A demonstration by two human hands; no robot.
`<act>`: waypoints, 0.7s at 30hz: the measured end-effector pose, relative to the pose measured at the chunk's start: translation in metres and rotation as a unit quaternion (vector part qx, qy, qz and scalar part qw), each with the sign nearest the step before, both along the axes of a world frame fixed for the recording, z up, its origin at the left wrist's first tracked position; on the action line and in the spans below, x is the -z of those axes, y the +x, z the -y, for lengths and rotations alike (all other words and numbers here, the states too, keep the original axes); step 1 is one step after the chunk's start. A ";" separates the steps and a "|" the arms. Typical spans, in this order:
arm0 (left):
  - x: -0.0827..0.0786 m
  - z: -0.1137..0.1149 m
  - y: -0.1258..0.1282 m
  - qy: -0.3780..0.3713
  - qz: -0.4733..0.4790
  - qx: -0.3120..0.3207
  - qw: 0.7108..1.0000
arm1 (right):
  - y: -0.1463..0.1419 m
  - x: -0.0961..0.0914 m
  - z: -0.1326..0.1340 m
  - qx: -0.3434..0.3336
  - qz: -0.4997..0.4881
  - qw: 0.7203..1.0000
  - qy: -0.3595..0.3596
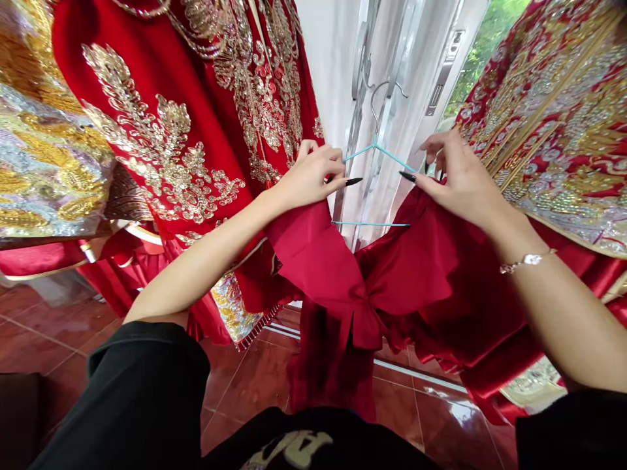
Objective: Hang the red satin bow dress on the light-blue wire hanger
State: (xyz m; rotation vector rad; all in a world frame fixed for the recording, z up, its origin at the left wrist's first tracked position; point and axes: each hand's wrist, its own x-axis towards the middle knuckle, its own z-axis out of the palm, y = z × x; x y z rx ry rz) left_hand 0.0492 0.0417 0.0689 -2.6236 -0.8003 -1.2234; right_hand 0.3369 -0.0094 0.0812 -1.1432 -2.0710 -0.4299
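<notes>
head view: a person's left hand (308, 176) and right hand (463, 183) held up a red satin garment (406, 261) at either end of a light-blue wire hanger (386, 156), in front of a white sheer curtain (416, 163). the left hand was curled, its fingers pinching the cloth's upper edge at the hanger's left end, one long black fingernail (353, 181) pointing inward. the right hand pinched a bunched fold of the same cloth at the hanger's right end, and a matching black nail (406, 175) pointed back toward the left hand. the hanger stood upright between the hands, hook raised, its bottom bar (369, 224) showing just above the satin. below the hands the garment sagged into a bow-like gather, then fell in folds toward glossy red-brown floor tiles (255, 385). a red gown with gold embroidery (161, 130) hung at left, beside an iridescent gold-patterned garment (44, 170). a red-and-gold embroidered garment (548, 117) hung at right, near a metal door handle plate (443, 75). a chain bracelet (526, 261) circled the right wrist, and a black sleeve (142, 385) covered the left arm from just behind the forearm.
</notes>
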 end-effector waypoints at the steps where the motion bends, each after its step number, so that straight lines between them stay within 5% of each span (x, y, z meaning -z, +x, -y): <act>1: 0.008 0.004 0.001 0.021 0.014 -0.019 0.999 | -0.006 0.003 0.003 0.020 -0.016 0.999 0.030; 3: 0.024 0.014 0.000 0.055 0.053 -0.074 0.994 | -0.016 0.014 0.007 0.074 -0.057 0.993 0.071; 6: 0.046 0.030 -0.002 0.062 0.080 -0.140 0.985 | -0.024 0.039 0.010 0.141 -0.061 0.987 0.039; 10: 0.061 0.033 -0.011 0.035 0.087 -0.133 0.987 | -0.014 0.065 0.010 0.185 -0.098 0.978 -0.015; 15: 0.059 0.023 -0.027 0.011 0.100 -0.086 0.991 | 0.005 0.060 0.016 0.192 -0.117 0.973 -0.055; 18: 0.059 0.023 -0.030 0.022 0.103 -0.137 0.985 | -0.001 0.052 0.023 0.259 -0.063 0.962 -0.055; 21: 0.056 0.032 -0.021 0.025 0.081 -0.252 0.964 | -0.017 0.048 0.028 0.365 0.013 0.927 -0.079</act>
